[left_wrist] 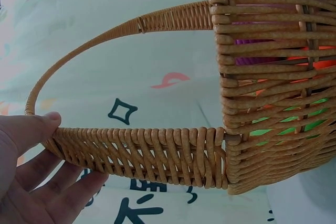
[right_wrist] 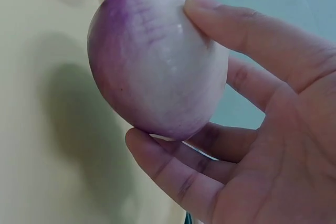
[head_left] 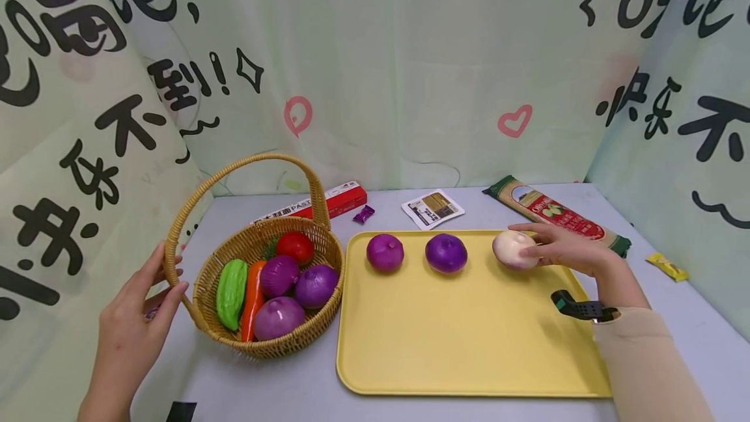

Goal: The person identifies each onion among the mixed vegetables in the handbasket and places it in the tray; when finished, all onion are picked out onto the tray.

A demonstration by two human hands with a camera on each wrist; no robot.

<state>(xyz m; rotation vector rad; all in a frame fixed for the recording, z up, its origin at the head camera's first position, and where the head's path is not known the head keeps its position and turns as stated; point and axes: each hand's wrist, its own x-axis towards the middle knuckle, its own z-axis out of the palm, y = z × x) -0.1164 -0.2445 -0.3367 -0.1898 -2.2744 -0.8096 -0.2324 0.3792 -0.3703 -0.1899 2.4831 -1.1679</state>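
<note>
A smooth white and purple turnip (right_wrist: 157, 61) sits in the grip of my right hand (head_left: 556, 246), thumb on one side and fingers on the other. It is over the yellow tray's (head_left: 469, 344) back right part and casts a shadow there. On the tray, left of it, are two purple round vegetables, one at the left (head_left: 385, 253) and one nearer the middle (head_left: 446, 253). My left hand (head_left: 137, 318) pinches the handle (left_wrist: 131, 153) of a wicker basket (head_left: 293, 344). Inside lie a tomato (head_left: 295, 248), a green bumpy gourd (head_left: 232, 294), a carrot (head_left: 252, 301) and purple onions (head_left: 279, 275).
Behind the basket lies a red pasta box (head_left: 346, 199), with a small purple packet (head_left: 364, 214) beside it. A white label packet (head_left: 433, 208) and a green and red bag (head_left: 556, 213) lie behind the tray. At far right is a yellow wrapper (head_left: 666, 266). Printed curtains surround the table.
</note>
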